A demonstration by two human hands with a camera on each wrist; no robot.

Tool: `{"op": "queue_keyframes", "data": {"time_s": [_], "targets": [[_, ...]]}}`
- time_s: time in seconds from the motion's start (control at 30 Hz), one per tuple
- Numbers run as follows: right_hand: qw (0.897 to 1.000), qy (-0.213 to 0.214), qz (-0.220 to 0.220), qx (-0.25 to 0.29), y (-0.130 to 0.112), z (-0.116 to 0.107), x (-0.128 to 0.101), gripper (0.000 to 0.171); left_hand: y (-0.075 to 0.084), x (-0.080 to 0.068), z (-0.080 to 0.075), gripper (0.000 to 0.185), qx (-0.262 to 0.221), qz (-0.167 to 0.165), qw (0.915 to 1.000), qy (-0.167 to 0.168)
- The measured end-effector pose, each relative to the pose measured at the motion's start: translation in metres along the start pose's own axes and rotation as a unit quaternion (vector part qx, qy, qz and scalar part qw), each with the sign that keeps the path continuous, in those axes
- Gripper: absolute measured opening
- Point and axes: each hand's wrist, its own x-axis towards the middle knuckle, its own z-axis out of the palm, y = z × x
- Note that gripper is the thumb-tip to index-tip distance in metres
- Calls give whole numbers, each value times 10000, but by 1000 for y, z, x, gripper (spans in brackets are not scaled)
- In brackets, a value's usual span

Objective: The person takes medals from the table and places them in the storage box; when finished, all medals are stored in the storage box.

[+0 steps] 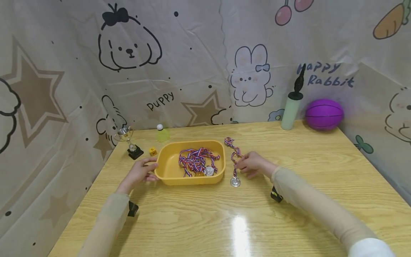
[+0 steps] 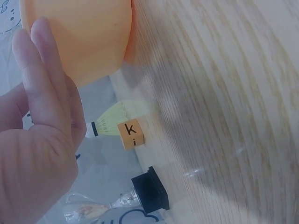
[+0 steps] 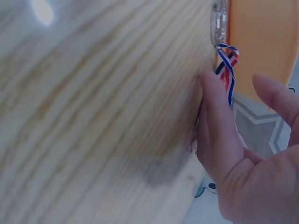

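Note:
A yellow plastic tub [image 1: 179,181] holds a tangle of red, white and blue ribbons [image 1: 194,160], a silver medal [image 1: 209,171] and a gold-coloured one [image 1: 199,174]. At its left end is my left hand [image 1: 141,170], its straight fingers against the wall of the tub in the left wrist view. To the right of the tub, another silver medal [image 1: 235,182] lies on the table, its striped ribbon [image 1: 236,150] stretching away toward the back. My right hand [image 1: 252,164] is beside that ribbon, fingertips right at it; the right wrist view shows the thumb [image 3: 275,95] spread apart from the fingers.
Left of the tub stand a small trophy cup [image 1: 133,148], a yellow letter cube [image 1: 153,151] and a yellow-green shuttlecock [image 1: 162,133]. A green hand pump [image 1: 290,112] and a purple ball [image 1: 324,114] are at the back right, before a printed cloth backdrop [image 1: 199,71].

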Motion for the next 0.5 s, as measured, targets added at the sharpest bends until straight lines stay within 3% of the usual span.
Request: {"op": "queue_keyframes", "data": {"time_s": [0.27,0.5], "targets": [[9970,447,7,-630,-2,9,3,30,1,-1,0,51,27,4,10000,1],[9908,802,23,-1087,-3,16,10,21,0,-1,0,51,-6,16,10000,-17]]}}
